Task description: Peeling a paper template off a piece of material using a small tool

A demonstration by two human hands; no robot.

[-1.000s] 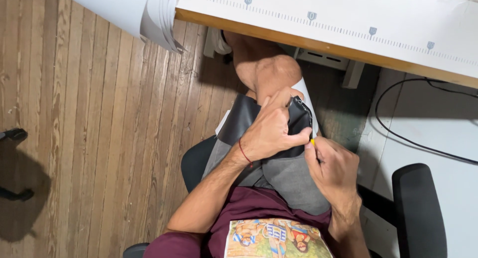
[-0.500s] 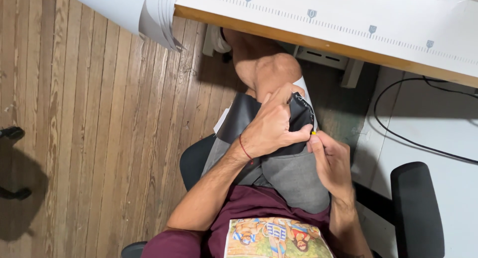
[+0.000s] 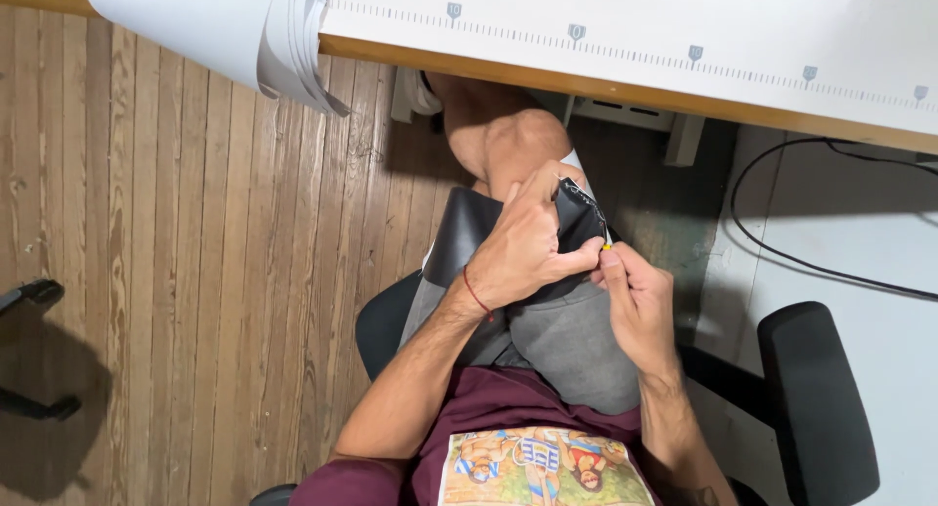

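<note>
I sit on a chair and look down at my lap. My left hand (image 3: 528, 242) grips a folded piece of black leather (image 3: 576, 218) that rests on my thigh, thumb and fingers pinching its stitched edge. My right hand (image 3: 635, 306) is just to the right of it, fingers closed on a small yellow-tipped tool (image 3: 606, 246), probably a needle, at the leather's edge. A line of pale stitches runs along that edge. A red cord circles my left wrist.
A long work table (image 3: 625, 86) covered with white paper and a printed ruler strip spans the top. A paper roll (image 3: 283, 47) hangs off its left end. A black chair armrest (image 3: 816, 399) is at the right, a black cable (image 3: 782, 252) lies on the pale floor.
My right hand has moved up and closer to the leather's edge. My left hand keeps its grip in the same place.
</note>
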